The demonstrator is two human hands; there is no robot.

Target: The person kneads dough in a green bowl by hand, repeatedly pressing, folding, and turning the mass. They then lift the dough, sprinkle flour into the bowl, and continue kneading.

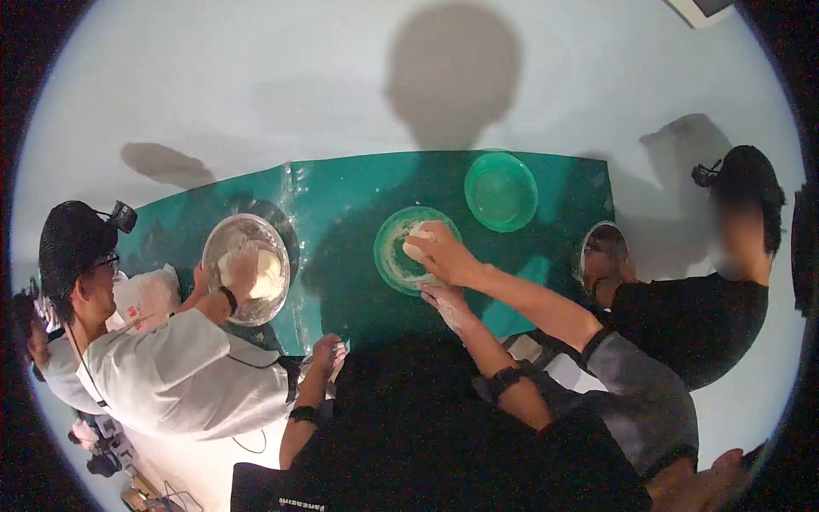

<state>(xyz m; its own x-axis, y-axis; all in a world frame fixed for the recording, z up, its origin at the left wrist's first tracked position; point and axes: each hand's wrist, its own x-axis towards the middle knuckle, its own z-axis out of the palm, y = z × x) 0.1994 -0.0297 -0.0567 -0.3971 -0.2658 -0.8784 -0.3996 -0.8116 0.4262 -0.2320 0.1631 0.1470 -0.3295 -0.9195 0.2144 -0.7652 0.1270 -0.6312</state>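
Observation:
A green bowl (383, 271) with a floury residue inside stands on the table in front of me. My right hand (448, 305), dusted white, lies at the near rim of this bowl with its fingers against it. Another person's grey-sleeved arm crosses over mine, and that person's hand (448, 254) grips a lump of pale dough (417, 245) inside the bowl. By the table's near edge, left of the bowl, is my left hand (327, 352). Its fingers are curled and whitish; what they hold, if anything, does not show clearly.
On the left, a person in white works dough (269, 275) in a metal bowl (209, 256). A second green bowl (502, 194) stands farther back on the green table (341, 247). At right, a person in black reaches into another metal bowl (603, 225). A printed white bag (149, 294) is far left.

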